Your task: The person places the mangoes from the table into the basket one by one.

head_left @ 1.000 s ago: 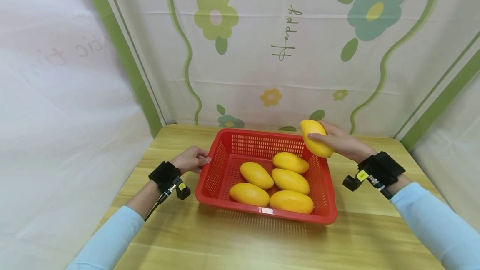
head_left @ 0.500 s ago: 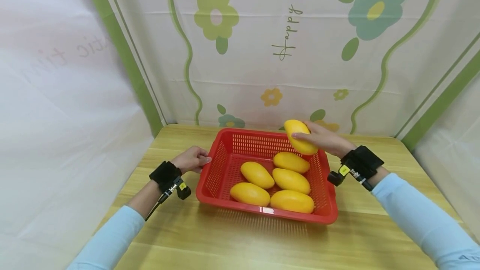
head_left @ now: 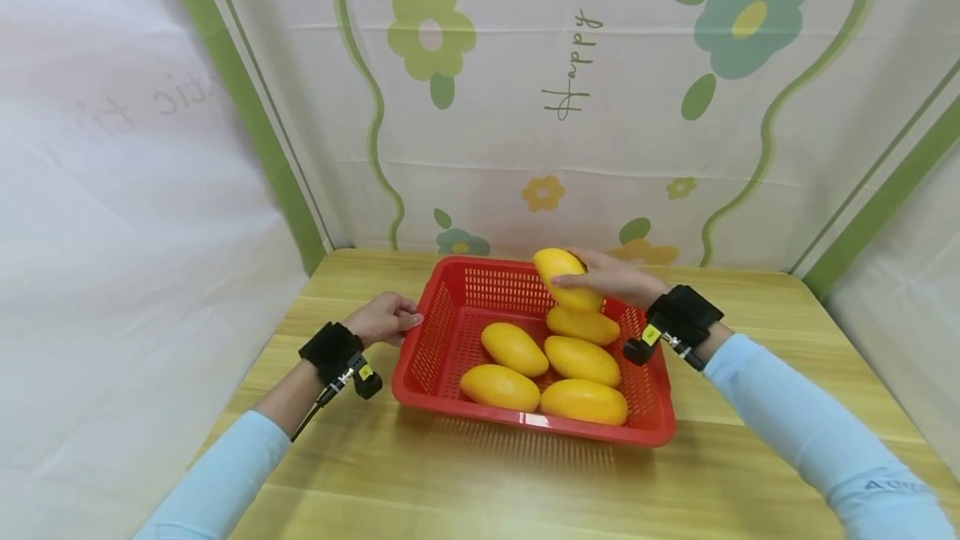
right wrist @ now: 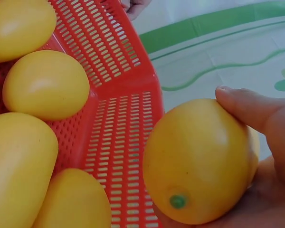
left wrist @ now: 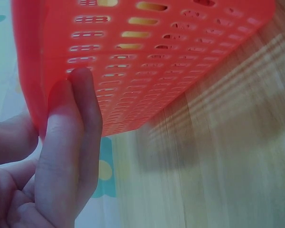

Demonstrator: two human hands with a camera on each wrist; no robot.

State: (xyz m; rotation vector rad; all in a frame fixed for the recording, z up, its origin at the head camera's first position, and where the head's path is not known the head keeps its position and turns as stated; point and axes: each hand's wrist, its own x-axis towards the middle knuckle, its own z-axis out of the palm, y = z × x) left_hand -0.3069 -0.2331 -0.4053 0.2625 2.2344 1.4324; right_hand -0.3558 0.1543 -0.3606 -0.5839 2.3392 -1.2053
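My right hand (head_left: 611, 277) grips a yellow mango (head_left: 564, 280) above the back of the red basket (head_left: 532, 421). In the right wrist view this mango (right wrist: 199, 161) shows a green stem spot, with the thumb along its top. Several more mangoes (head_left: 583, 361) lie inside the basket, mostly in its middle and right part. My left hand (head_left: 382, 319) pinches the rim at the basket's left side. The left wrist view has its fingers (left wrist: 61, 142) against the outside of the slotted wall (left wrist: 133, 90), with the thumb on the other side of the rim.
The basket stands on a wooden table (head_left: 420, 490). A pale curtain (head_left: 480, 140) with printed flowers hangs behind the table's far edge, and more cloth (head_left: 112, 273) hangs at the left. Each wrist wears a black strap (head_left: 330, 352) with a small camera.
My right hand has moved left with the mango, from over the basket's back right corner to nearer its back middle, and slightly lower. The left hand stays on the rim.
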